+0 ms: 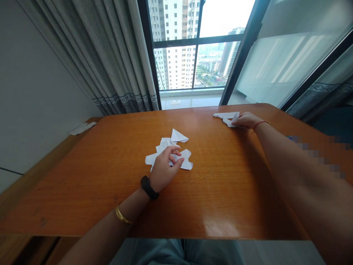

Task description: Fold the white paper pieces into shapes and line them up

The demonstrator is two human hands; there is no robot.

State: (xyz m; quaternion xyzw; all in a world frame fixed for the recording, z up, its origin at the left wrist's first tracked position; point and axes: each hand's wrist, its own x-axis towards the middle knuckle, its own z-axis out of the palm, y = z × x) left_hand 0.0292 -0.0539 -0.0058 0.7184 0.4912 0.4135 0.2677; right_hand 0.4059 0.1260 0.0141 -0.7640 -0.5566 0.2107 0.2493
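Note:
My left hand (164,167), with a black band at the wrist, hovers over or rests on a loose pile of white folded paper pieces (187,162) near the middle of the table. Its fingers are loosely curved, thumb apart, and nothing shows between them. A pointed paper piece (178,136) lies at the pile's far side. Farther off to the right, my right hand (246,120) pinches a small piece of white paper (235,117). Just beneath that hand lies a flat, angular white paper shape (224,116). The fingertips of my right hand are partly hidden.
The brown wooden table (110,198) runs up to a window (193,62). A white paper strip (82,128) lies at the left edge by the wall. A grey curtain (110,55) hangs behind the table, and a blurred patch (317,151) covers something at right.

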